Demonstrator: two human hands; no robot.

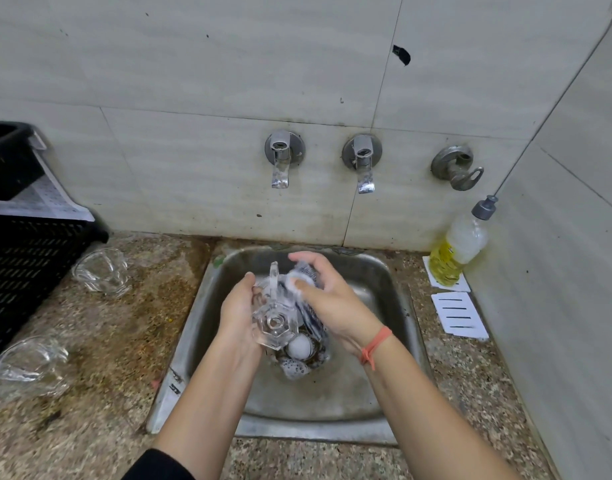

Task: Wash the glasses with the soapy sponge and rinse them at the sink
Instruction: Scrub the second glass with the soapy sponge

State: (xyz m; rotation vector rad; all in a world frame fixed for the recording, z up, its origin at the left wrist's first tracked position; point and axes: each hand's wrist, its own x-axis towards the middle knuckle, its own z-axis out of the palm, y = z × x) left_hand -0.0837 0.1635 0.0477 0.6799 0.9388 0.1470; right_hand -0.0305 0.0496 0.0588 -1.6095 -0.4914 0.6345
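Mid-wash, soaping step. Left hand (240,317) grips the held glass (271,320) around its body, over the sink (193,327), base toward the camera and handle up. Right hand (332,299) has its fingers curled round the soapy sponge (306,273) and presses it on the side of the glass; there is white foam at the contact. More foam and a white round thing lie at the drain below.

No water shows from either tap (282,157) (363,161), so I judge rinsing of this glass not started.

The second glass (102,271) lies on the counter just beside the black crate (20,265), and the third glass (27,365) lies nearer the counter's front edge, both well apart from the sink. Cannot tell whether those two are washed or waiting; no foam shows on them.

A soap bottle (458,251) stands in the right corner.

Left to do, as a guess: finish scrubbing, rinse this glass, maybe the other two.
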